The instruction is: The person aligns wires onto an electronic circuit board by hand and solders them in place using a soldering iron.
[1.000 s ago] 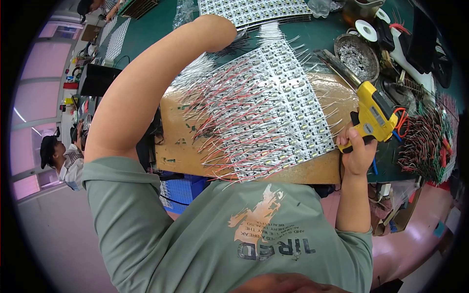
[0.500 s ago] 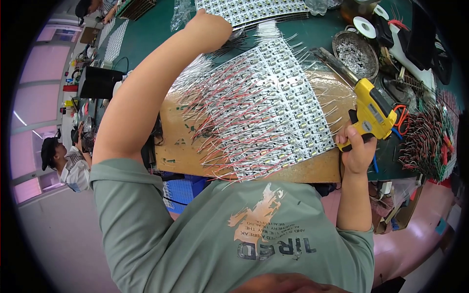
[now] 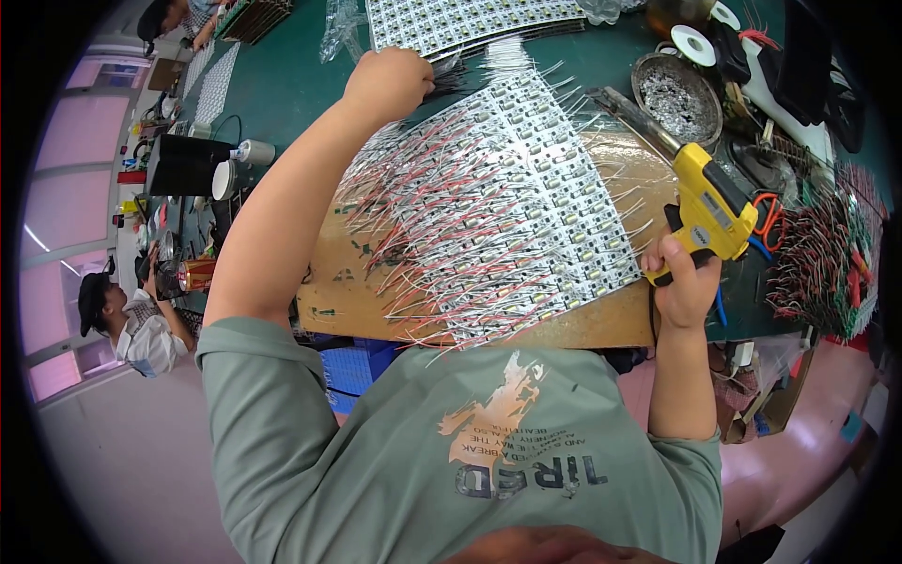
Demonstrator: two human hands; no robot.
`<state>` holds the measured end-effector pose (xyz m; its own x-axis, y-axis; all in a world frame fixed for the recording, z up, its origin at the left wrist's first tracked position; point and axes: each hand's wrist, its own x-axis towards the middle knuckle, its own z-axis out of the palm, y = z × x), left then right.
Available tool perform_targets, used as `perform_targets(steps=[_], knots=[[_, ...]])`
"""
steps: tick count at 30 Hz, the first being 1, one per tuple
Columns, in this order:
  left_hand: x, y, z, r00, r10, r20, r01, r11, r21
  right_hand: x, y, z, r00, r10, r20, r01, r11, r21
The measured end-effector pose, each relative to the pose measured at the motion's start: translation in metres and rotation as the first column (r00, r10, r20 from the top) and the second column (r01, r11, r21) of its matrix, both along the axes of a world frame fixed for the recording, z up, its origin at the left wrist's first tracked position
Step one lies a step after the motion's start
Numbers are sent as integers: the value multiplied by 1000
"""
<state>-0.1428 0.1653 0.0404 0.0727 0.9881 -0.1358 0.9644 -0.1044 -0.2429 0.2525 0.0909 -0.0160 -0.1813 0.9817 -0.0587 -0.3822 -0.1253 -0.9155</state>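
In my right hand [image 3: 687,289] is a yellow and black soldering gun [image 3: 711,202], gripped by its handle. Its metal barrel points up and left, the tip next to a round metal pan [image 3: 678,101] of silvery scraps. A sheet of white circuit boards [image 3: 536,188] lies tilted on a brown work board [image 3: 343,291]; red and white wires [image 3: 423,216] stick out along its left side. Beyond the sheet's upper left corner, my left hand [image 3: 390,83] is curled, fingertips beside a bunch of black wires [image 3: 448,79]. What those fingers hold, if anything, is hidden.
A stack of similar board sheets [image 3: 470,23] lies at the far side of the green table [image 3: 291,66]. At right are a white spool [image 3: 692,44], orange-handled pliers [image 3: 769,221] and a heap of wired boards [image 3: 822,263]. Two people [image 3: 141,320] work at the left.
My left hand has come back from the edge of the stacked sheets toward the black wires. My right hand with the soldering gun stays nearly still.
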Motion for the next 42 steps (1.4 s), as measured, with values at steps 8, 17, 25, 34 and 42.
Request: perform_targets(steps=[8, 17, 25, 34, 42], knots=[[7, -6, 6, 997, 41, 69, -45, 998, 48, 5, 1, 0, 994, 68, -81, -66, 998, 21], [116, -64, 24, 769, -135, 624, 160, 987, 16, -13, 5, 22, 997, 55, 47, -58, 996, 65], [177, -101, 27, 623, -285, 728, 353, 934, 63, -55, 25, 40, 983, 136, 126, -153, 979, 134], [163, -103, 16, 600, -345, 722, 274, 936, 219, -69, 21, 28, 991, 116, 63, -124, 982, 143], [77, -53, -8, 746, -177, 641, -155, 891, 427, -51, 20, 35, 977, 193, 88, -195, 981, 9]])
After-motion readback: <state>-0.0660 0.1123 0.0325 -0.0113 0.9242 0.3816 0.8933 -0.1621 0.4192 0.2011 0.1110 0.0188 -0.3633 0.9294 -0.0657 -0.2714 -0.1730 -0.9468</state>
